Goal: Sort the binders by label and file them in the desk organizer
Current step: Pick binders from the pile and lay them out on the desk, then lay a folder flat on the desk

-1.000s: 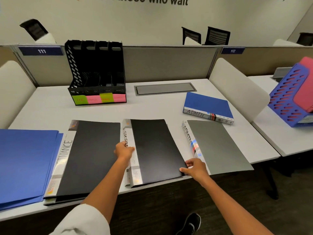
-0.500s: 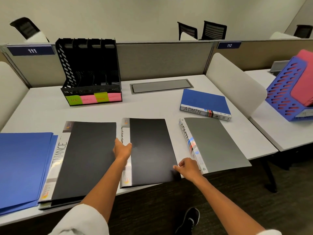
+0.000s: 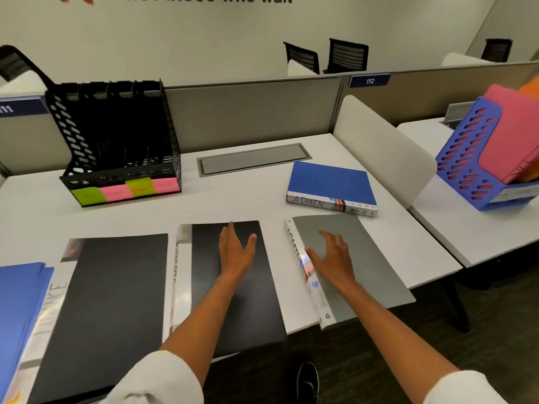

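Two hands lie flat with fingers spread: the left hand [image 3: 236,249] on the middle black binder [image 3: 233,290], the right hand [image 3: 331,255] on the grey ADMIN binder [image 3: 364,266]. Both binders lie at the bench [image 3: 248,199] front edge; the black desk organizer [image 3: 116,147] stands behind, at the left.

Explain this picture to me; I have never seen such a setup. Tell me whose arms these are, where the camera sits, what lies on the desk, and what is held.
No machine here: a person wears a camera on the head, looking down at their own hands. The left hand lies flat on the middle black binder; the right hand is spread over the grey ADMIN binder. Neither grips anything. Also on the desk: a black FINANCE binder, blue folders, a blue ADMIN binder, and the empty black organizer with coloured labels.
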{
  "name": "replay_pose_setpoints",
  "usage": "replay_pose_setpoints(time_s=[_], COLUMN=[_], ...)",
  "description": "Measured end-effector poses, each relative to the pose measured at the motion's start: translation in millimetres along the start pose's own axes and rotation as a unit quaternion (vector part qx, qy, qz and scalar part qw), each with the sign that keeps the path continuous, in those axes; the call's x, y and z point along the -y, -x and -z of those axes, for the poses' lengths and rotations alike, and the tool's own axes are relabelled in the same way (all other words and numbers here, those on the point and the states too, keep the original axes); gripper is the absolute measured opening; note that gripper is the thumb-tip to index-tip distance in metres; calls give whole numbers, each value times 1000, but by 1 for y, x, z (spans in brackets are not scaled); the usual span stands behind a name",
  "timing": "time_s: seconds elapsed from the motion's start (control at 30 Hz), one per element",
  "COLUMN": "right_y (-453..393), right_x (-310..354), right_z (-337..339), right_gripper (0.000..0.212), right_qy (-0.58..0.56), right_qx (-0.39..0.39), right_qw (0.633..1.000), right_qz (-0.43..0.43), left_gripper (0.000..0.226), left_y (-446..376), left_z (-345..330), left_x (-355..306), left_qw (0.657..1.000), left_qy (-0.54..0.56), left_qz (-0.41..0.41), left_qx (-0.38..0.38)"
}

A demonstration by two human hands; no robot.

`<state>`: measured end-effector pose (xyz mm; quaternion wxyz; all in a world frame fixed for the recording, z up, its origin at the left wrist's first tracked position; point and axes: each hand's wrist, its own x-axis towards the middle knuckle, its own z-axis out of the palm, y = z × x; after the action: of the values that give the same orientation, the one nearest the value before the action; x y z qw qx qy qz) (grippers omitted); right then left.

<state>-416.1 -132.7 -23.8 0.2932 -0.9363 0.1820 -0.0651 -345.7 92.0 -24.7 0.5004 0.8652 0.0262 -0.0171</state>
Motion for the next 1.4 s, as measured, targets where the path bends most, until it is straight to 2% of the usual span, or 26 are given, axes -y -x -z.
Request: replay_pose_setpoints(time_s=[0.37,0.7,0.87,1.07,1.17,1.3,1.4], right_y=[-101,-188,-215,-226,-230,-225,-215], right_x=[-94,-167,-180,-176,-173,-159,-143], right_z=[44,69,67,65,67,75,85], right_gripper=[67,70,51,41,37,19,14], right_qy=[-30,-105,-172,-259,-315,-461,-528], right_qx=[-17,-28,-24,-29,-37,-33,-45], right_qw=[992,968,951,916,900,840,798], right_qz=[-125,-227,-257,-305,-298,-284,-285], left_gripper=[74,66,63,60,60,60,60], left_y=[-50,-76,-78,-83,-84,-84,-79], left_z=[-107,-174,-183,-186,-188,-190,-194], left_x=[-73,-116,-118,-120,-121,-123,-131], left_qw=[998,997,997,997,997,995,991], left_qy=[28,59,50,41,47,68,97], left_qz=[13,35,49,59,60,69,85], left_qx=[54,40,35,27,22,27,48])
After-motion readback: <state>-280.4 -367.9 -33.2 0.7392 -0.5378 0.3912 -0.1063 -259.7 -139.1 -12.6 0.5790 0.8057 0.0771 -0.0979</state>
